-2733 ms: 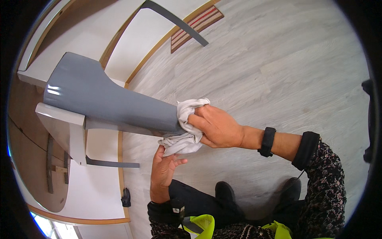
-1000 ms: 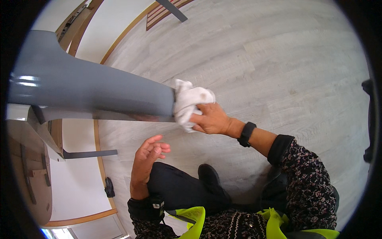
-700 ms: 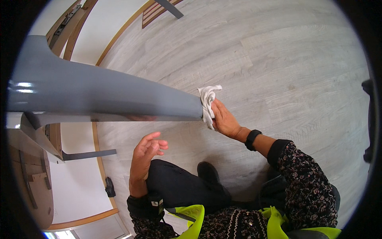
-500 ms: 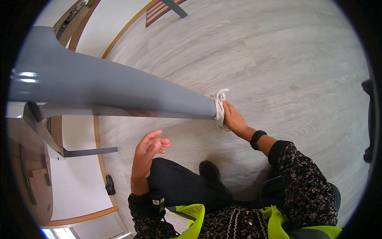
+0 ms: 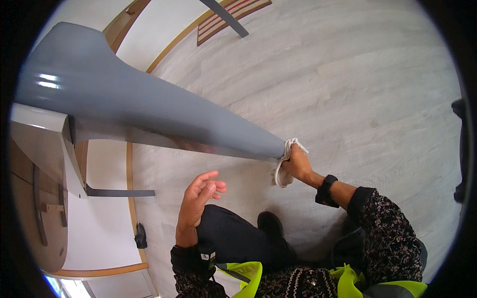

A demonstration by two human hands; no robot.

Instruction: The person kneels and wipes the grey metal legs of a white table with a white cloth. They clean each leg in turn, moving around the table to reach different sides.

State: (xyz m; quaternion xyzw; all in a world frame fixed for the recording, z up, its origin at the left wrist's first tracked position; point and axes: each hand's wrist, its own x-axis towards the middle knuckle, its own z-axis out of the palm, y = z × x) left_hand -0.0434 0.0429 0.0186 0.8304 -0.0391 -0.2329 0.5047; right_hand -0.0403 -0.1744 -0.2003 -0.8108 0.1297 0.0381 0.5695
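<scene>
A long, glossy grey furniture leg [image 5: 194, 114] reaches from the upper left toward the middle, tapering to its end. At that tip, my right hand [image 5: 298, 163] is closed on a white cloth [image 5: 282, 175]. The cloth presses against the end of the leg and part of it hangs below. My left hand [image 5: 202, 194] is raised below the leg, apart from it, with fingers loosely bent and nothing in them.
A pale panel [image 5: 39, 116] with a brown underside [image 5: 42, 218] joins the leg at left. Two thinner grey legs [image 5: 228, 19] [image 5: 121, 192] stick out. A striped mat [image 5: 213, 27], a black shoe [image 5: 141, 236] and light wood-look flooring [image 5: 362, 99] lie around.
My right hand and the cloth have moved down and slightly right around the leg's tip. My left hand appears a little farther right, and the whole view has shifted.
</scene>
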